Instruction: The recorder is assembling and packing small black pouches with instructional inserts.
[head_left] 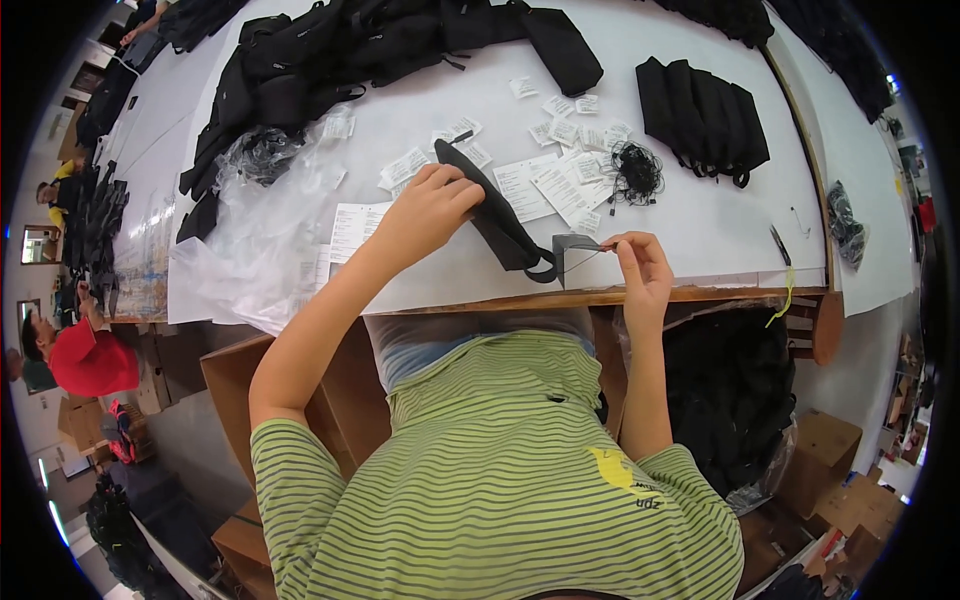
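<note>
Head view: left hand (428, 205) grasps the upper part of a black pouch (495, 225), slanted over the white table (715, 235) near its front edge. Right-hand (645, 268) fingertips pinch a thin cord (603, 247); grey tag (573, 245) beside pouch's loop.

Head fisheye looks down (quite near) over shirt (500, 460) and table (715, 225).

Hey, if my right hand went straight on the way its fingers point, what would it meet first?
Your right hand points left, so probably the small grey tag first, with the black pouch beyond it; depth is hard to judge from this one view.
</note>
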